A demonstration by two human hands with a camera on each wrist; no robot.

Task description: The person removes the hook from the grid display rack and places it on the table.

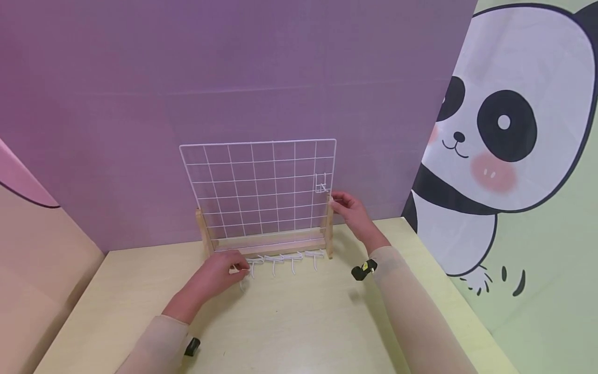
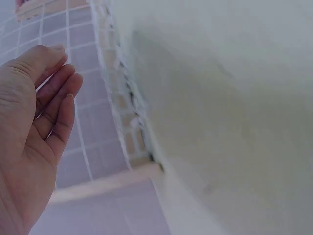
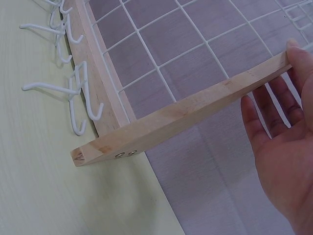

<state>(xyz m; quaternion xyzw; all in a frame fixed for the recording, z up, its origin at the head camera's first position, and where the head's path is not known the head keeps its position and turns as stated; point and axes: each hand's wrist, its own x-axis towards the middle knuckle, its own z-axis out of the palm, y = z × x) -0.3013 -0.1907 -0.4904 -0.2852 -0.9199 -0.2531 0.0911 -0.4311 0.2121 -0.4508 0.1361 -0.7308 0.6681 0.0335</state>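
A white wire grid panel point(image 1: 254, 181) stands upright in a wooden base point(image 1: 329, 234) on the table. My right hand point(image 1: 351, 210) grips the top of the right wooden post, its thumb point(image 3: 295, 51) on one side and fingers behind. One white wire hook point(image 1: 321, 188) hangs on the grid near that post. Several more white hooks point(image 3: 80, 93) lie in a row along the base's front. Beside the row's left end is my left hand point(image 1: 219, 272), loosely bent. Nothing shows between its fingers in the left wrist view, where the background is blurred.
The pale wooden table point(image 1: 289, 327) meets a purple wall point(image 1: 280, 67) close behind the stand. A panda picture point(image 1: 467, 130) covers the wall on the right. Black wrist cameras point(image 1: 363, 270) are strapped under both sleeves.
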